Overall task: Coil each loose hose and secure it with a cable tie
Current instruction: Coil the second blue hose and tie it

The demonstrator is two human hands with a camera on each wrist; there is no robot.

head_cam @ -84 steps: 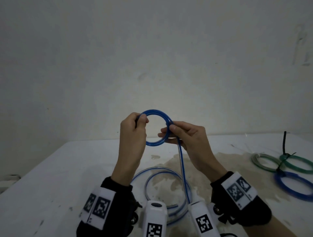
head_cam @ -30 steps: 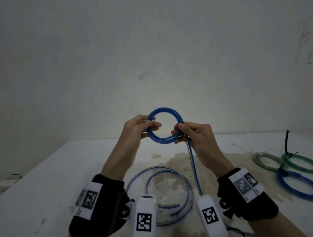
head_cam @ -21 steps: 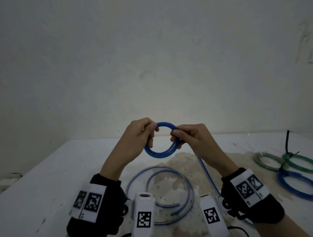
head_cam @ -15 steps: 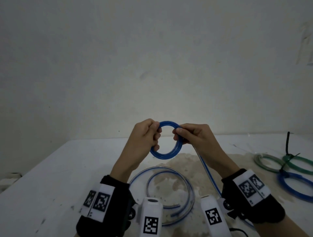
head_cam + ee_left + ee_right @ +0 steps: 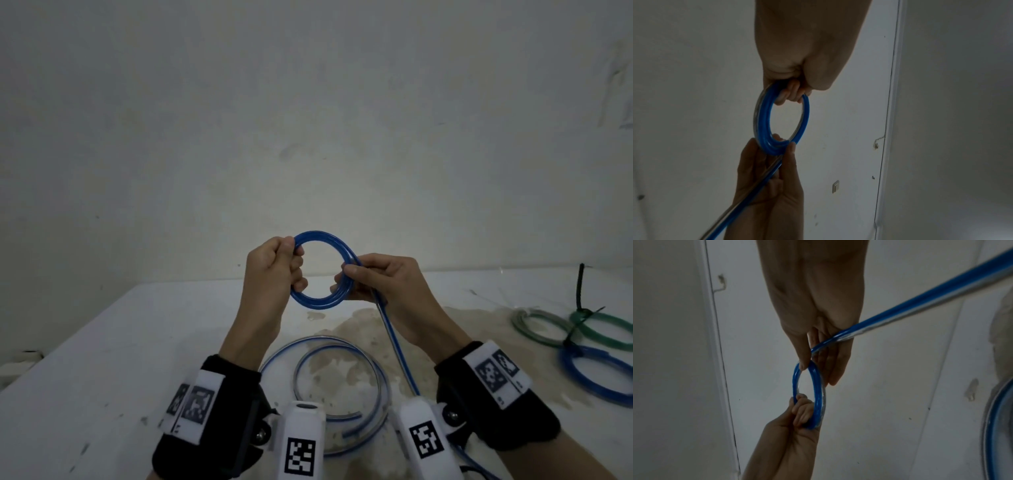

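A blue hose is wound into a small coil (image 5: 329, 298) of several turns, held upright in the air above the table. My left hand (image 5: 274, 270) grips the coil's left side with curled fingers. My right hand (image 5: 380, 281) pinches the coil's right side between thumb and fingers. From there the hose's free length (image 5: 397, 346) runs down to the loose loops (image 5: 342, 346) lying on the table. In the left wrist view the coil (image 5: 764, 121) hangs between both hands. In the right wrist view the coil (image 5: 818, 386) is seen edge-on and the free length (image 5: 920, 305) crosses to the upper right.
The white table (image 5: 102, 359) has a brown stain in its middle. At the right lie a grey coil (image 5: 537, 325), a green coil (image 5: 606, 332) and a blue coil (image 5: 596, 373), tied with black cable ties (image 5: 580, 291). A plain wall stands behind.
Both hands have turned the coil and shifted their hold on it, laying more hose onto it. The coil stands more upright and a little higher than half a second ago.
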